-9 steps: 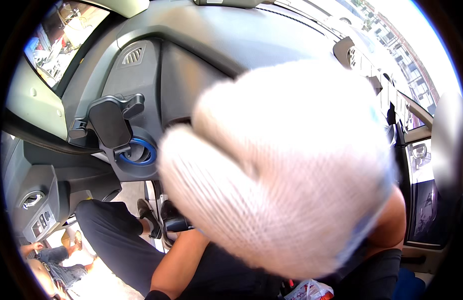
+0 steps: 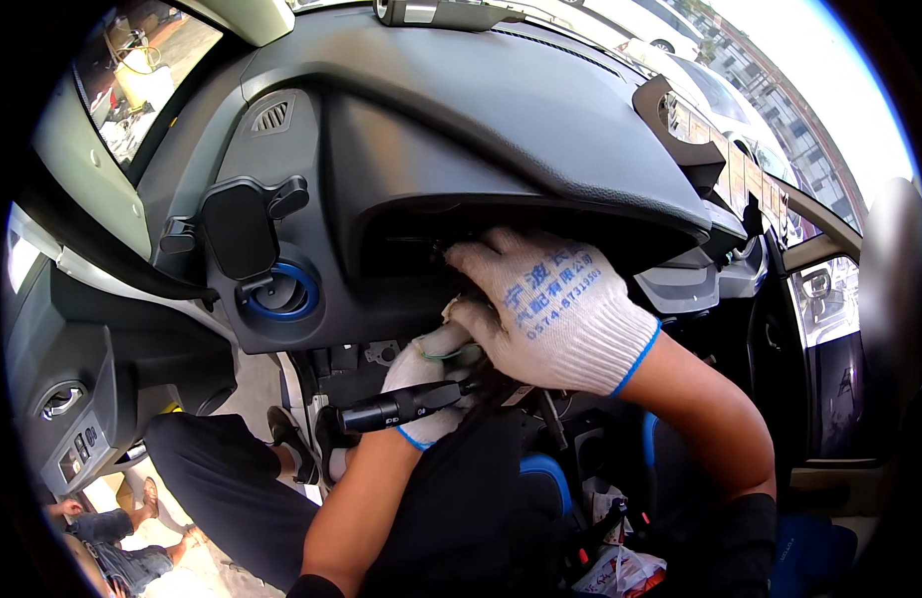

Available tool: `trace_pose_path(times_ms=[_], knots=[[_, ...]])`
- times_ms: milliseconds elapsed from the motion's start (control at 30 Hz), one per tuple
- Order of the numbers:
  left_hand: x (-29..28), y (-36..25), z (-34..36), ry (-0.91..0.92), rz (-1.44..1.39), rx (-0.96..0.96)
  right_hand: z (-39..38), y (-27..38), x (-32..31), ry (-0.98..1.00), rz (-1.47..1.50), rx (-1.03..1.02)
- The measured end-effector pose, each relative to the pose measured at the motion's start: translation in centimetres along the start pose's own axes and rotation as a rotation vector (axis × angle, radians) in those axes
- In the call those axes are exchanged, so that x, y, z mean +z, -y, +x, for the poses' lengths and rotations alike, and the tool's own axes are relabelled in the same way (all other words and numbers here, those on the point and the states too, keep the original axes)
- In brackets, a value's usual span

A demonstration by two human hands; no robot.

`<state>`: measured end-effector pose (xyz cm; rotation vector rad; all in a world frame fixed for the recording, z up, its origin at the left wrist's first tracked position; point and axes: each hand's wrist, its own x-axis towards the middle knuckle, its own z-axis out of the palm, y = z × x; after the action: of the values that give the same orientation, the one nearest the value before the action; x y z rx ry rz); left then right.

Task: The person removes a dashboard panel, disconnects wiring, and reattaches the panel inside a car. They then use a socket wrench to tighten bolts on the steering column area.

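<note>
Counted two knitted white gloves, one on each of my hands. My right hand (image 2: 555, 314) reached into the one recess (image 2: 391, 249); its fingertips were in shadow, so I couldn't tell if they were clamped on anything. My left hand (image 2: 411, 374) was nearer and left, behind one black stalk (image 2: 401, 406); its fingers were partly hidden, grip unclear. The recess lay in the middle of a grey, curved dashboard (image 2: 451, 110) inside a vehicle. To its left: one phone holder (image 2: 240, 231) above one blue-ringed vent (image 2: 283, 292). My right hand blocked part of the recess. Near, to the right, lay a plastic bag (image 2: 620, 573); near left, another person (image 2: 122, 558), partly visible.
</note>
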<state>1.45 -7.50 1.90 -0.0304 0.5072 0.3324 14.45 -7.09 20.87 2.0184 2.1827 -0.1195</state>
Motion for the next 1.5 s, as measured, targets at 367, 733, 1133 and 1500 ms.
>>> trace_pose_path(times_ms=[367,733,1133,1500], knots=[[1.3,-3.7,0.0,0.231,-0.164,0.106,2.5,-2.0,-0.5,0.030,0.555,0.131],[0.3,-3.1,0.7,0.355,-0.242,0.072,3.0,-3.7,0.6,0.121,0.401,0.204],[-0.1,-3.8,1.5,0.432,-0.228,-0.017,3.9,-5.2,1.0,0.191,0.517,0.184],[0.0,-4.2,1.1,0.370,-0.129,0.003,4.4,-4.4,1.2,0.261,0.492,0.199]])
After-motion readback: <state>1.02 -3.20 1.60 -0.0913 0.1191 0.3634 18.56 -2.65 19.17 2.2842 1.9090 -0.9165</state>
